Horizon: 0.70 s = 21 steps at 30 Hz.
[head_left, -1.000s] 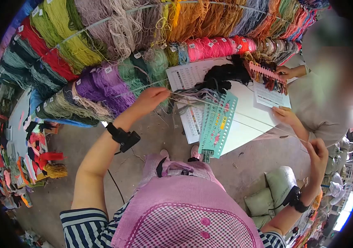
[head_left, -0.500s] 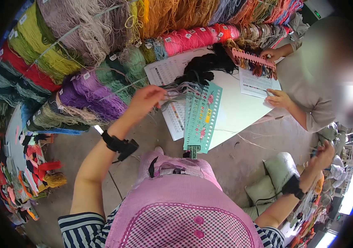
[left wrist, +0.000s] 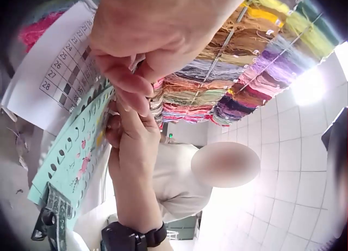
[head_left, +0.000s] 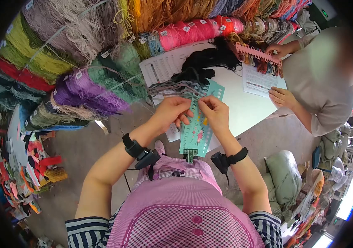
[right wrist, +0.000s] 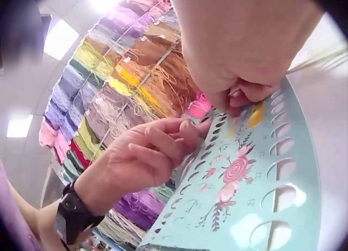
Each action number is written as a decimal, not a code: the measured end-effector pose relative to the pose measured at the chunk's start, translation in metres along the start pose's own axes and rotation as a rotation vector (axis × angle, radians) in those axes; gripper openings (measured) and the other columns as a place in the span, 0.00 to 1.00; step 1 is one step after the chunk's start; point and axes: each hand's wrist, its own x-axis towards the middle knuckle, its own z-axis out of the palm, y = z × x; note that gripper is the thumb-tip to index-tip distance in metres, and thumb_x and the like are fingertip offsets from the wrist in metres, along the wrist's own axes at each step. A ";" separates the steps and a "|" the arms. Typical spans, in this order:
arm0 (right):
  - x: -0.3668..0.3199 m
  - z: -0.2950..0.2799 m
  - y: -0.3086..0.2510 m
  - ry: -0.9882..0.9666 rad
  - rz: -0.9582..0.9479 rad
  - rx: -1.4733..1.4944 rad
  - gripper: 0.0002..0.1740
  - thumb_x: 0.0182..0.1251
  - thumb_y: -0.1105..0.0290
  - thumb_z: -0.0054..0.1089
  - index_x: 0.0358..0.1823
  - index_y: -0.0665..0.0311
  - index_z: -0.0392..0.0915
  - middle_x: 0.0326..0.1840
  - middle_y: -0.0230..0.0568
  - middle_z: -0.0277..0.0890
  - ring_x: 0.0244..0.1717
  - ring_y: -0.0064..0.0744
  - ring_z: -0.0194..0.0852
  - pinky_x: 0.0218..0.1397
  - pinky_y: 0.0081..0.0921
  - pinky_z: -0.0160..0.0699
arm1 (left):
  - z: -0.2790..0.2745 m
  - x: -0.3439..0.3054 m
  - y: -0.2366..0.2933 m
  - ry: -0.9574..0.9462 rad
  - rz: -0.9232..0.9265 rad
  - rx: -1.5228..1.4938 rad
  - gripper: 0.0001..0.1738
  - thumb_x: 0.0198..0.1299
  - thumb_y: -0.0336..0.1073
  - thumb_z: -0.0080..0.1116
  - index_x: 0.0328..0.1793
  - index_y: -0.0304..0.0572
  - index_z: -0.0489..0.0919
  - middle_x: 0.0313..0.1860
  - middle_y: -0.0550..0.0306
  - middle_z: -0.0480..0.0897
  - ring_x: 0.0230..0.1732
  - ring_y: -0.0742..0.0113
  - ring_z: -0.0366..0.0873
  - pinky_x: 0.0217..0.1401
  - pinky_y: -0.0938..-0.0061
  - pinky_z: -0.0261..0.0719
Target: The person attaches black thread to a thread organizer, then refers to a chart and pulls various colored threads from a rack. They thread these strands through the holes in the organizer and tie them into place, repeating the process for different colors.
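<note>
A mint-green thread card [head_left: 189,138] with a row of holes down each long side and printed flowers lies at the table edge, a clip [head_left: 191,155] on its near end. Both hands meet over its far half. My left hand [head_left: 172,112] pinches thread at the card's left-hand holes, its other fingers curled. My right hand [head_left: 216,115] pinches thread between thumb and forefinger close over the card; thin pale strands [right wrist: 321,58] trail from it in the right wrist view. Grey-mauve threads [head_left: 168,88] hang from the card's far end. The pinched fingertips hide the thread itself.
Black thread [head_left: 205,62] lies beyond the card, over printed charts [head_left: 156,70] on the white table [head_left: 246,115]. Another person's hand [head_left: 283,97] rests by a sheet, beside a pink thread card [head_left: 259,55]. Hanging skeins [head_left: 90,89] line the far side; sacks [head_left: 284,175] stand right.
My hands were wide apart with a long pale thread stretched between them. The right hand then swung out right, the thread hanging slack, and both have come together over the card.
</note>
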 end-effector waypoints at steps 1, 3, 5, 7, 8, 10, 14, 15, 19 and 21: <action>0.001 0.002 -0.002 0.036 -0.039 -0.041 0.05 0.61 0.73 0.63 0.32 0.69 0.81 0.30 0.36 0.80 0.28 0.21 0.76 0.32 0.22 0.75 | 0.001 -0.001 -0.003 0.007 -0.001 -0.004 0.19 0.68 0.39 0.55 0.58 0.33 0.76 0.33 0.54 0.84 0.21 0.76 0.80 0.15 0.87 0.70; -0.001 0.005 0.004 0.018 -0.154 -0.159 0.06 0.58 0.72 0.64 0.34 0.68 0.81 0.30 0.37 0.79 0.30 0.24 0.77 0.33 0.23 0.75 | 0.003 -0.002 -0.008 0.000 0.083 0.049 0.19 0.68 0.39 0.55 0.58 0.33 0.76 0.31 0.57 0.83 0.20 0.78 0.79 0.15 0.88 0.68; -0.005 0.005 -0.002 0.003 -0.274 -0.280 0.09 0.55 0.71 0.66 0.37 0.67 0.80 0.31 0.37 0.78 0.31 0.28 0.77 0.34 0.24 0.75 | 0.002 -0.002 -0.009 -0.011 0.121 0.068 0.18 0.68 0.39 0.55 0.57 0.33 0.77 0.30 0.58 0.82 0.20 0.79 0.78 0.15 0.88 0.67; -0.008 0.004 -0.012 0.029 -0.279 -0.295 0.17 0.50 0.68 0.69 0.41 0.65 0.77 0.34 0.39 0.76 0.34 0.33 0.76 0.36 0.26 0.75 | 0.002 0.000 -0.005 -0.023 0.162 0.088 0.17 0.68 0.38 0.55 0.57 0.33 0.78 0.29 0.60 0.82 0.20 0.79 0.77 0.15 0.87 0.66; -0.006 0.002 -0.011 0.024 -0.281 -0.296 0.17 0.50 0.68 0.69 0.41 0.65 0.77 0.34 0.39 0.76 0.34 0.33 0.76 0.36 0.26 0.75 | 0.005 0.002 0.000 0.003 0.228 0.187 0.16 0.67 0.37 0.56 0.55 0.33 0.80 0.28 0.60 0.81 0.20 0.80 0.76 0.15 0.87 0.65; 0.000 -0.005 -0.009 -0.038 -0.259 -0.265 0.21 0.48 0.66 0.70 0.44 0.65 0.74 0.36 0.39 0.74 0.34 0.31 0.74 0.38 0.25 0.74 | 0.008 0.010 0.003 0.037 0.296 0.286 0.15 0.66 0.36 0.56 0.53 0.32 0.81 0.28 0.61 0.81 0.20 0.80 0.76 0.16 0.86 0.65; -0.001 -0.009 -0.015 -0.062 -0.204 -0.250 0.20 0.49 0.68 0.68 0.43 0.65 0.75 0.34 0.38 0.72 0.31 0.29 0.71 0.36 0.23 0.72 | 0.005 0.032 -0.002 0.012 0.241 0.301 0.13 0.62 0.34 0.59 0.48 0.31 0.82 0.28 0.61 0.81 0.20 0.80 0.74 0.20 0.84 0.69; -0.001 -0.011 -0.016 -0.075 -0.173 -0.260 0.20 0.48 0.68 0.68 0.42 0.65 0.75 0.33 0.37 0.72 0.30 0.26 0.70 0.34 0.22 0.71 | 0.003 0.036 -0.003 -0.020 0.222 0.316 0.12 0.61 0.34 0.60 0.46 0.31 0.83 0.27 0.61 0.81 0.20 0.80 0.74 0.21 0.83 0.69; 0.000 -0.013 -0.021 -0.097 -0.103 -0.260 0.20 0.47 0.68 0.69 0.42 0.66 0.75 0.32 0.35 0.73 0.25 0.22 0.67 0.31 0.20 0.69 | 0.002 0.034 -0.001 -0.026 0.189 0.318 0.10 0.60 0.34 0.61 0.42 0.33 0.83 0.27 0.61 0.81 0.20 0.79 0.74 0.22 0.83 0.70; 0.001 -0.013 -0.020 -0.096 -0.113 -0.241 0.20 0.47 0.68 0.69 0.42 0.66 0.75 0.31 0.34 0.73 0.24 0.21 0.66 0.31 0.20 0.69 | -0.001 0.029 0.000 -0.006 0.220 0.281 0.09 0.59 0.34 0.62 0.40 0.35 0.83 0.27 0.61 0.81 0.22 0.80 0.75 0.23 0.83 0.70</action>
